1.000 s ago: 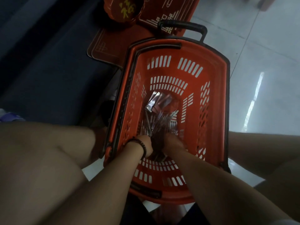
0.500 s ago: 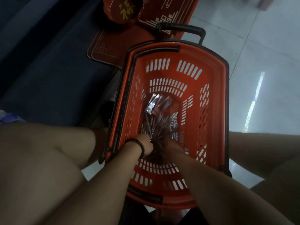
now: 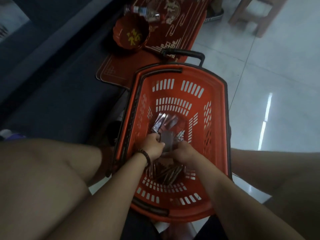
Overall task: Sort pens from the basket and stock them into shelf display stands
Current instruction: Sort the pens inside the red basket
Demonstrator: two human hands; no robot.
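Note:
An orange plastic shopping basket (image 3: 216, 108) stands on the floor between my knees. Loose dark pens (image 3: 168, 173) lie on its bottom, with several shiny packets (image 3: 164, 121) at the far end. Both hands are inside the basket. My left hand (image 3: 153, 144), with a dark bead bracelet on the wrist, and my right hand (image 3: 185, 152) together hold a bundle of pens (image 3: 167, 141) raised above the pile. The bundle is blurred, so single pens are hard to make out.
A red lacquer bowl (image 3: 130, 34) with gold characters sits on red trays (image 3: 174, 23) beyond the basket, beside a clear plastic bottle (image 3: 142, 12). Dark shelving runs along the left. Glossy grey floor tiles lie right, with a wooden stool (image 3: 254, 14) at the back.
Both hands have lifted from the pen pile with a bundle held between them. The view has tilted up, showing more of the trays and bowl.

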